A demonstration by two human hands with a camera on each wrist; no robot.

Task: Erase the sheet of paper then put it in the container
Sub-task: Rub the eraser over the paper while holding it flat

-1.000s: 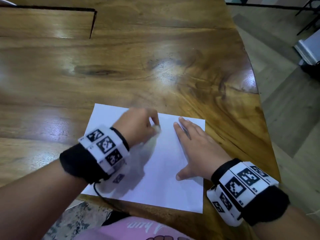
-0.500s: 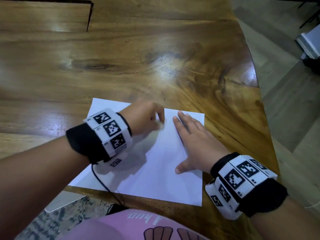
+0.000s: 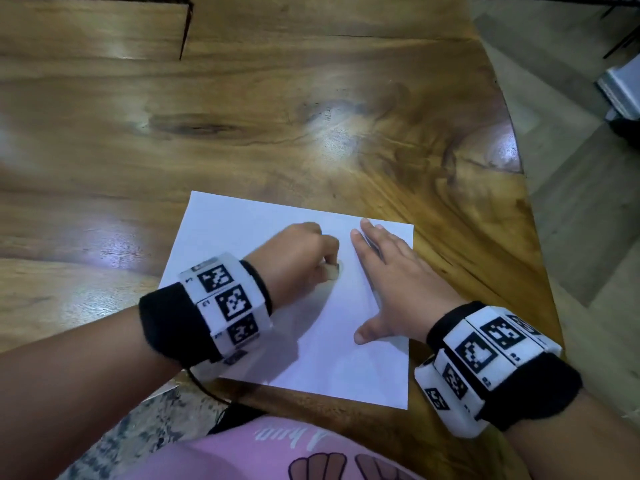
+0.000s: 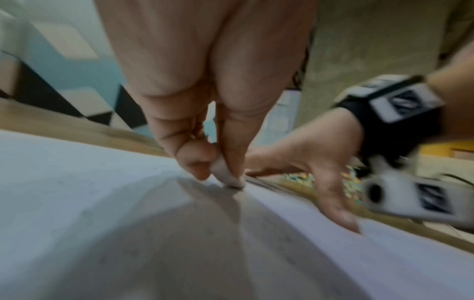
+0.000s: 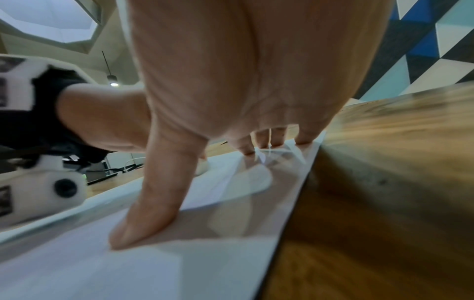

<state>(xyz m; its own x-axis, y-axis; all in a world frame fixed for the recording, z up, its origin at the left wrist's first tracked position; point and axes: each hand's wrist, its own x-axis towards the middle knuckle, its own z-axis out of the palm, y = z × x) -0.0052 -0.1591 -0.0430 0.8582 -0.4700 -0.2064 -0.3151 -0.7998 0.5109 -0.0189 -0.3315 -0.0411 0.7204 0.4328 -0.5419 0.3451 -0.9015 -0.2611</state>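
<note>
A white sheet of paper [image 3: 242, 230] lies flat on the wooden table [image 3: 311, 116], near its front edge. My left hand [image 3: 304, 254] is over the middle of the sheet and pinches a small white eraser [image 4: 227, 175] between thumb and fingers, its tip pressed on the paper [image 4: 77, 192]. My right hand [image 3: 391, 278] lies flat on the right part of the sheet, fingers straight and thumb spread, holding the paper [image 5: 128, 274] down. No container is in view.
The table's curved right edge [image 3: 519, 168] drops to a tiled floor [image 3: 571, 220]. A dark slot [image 3: 185, 32] cuts into the tabletop at the far left. A white object [image 3: 623, 88] stands on the floor at the far right.
My left hand with the eraser has slid a little toward me along the sheet, between short rubbing strokes. The right hand has stayed pressed on the paper.
</note>
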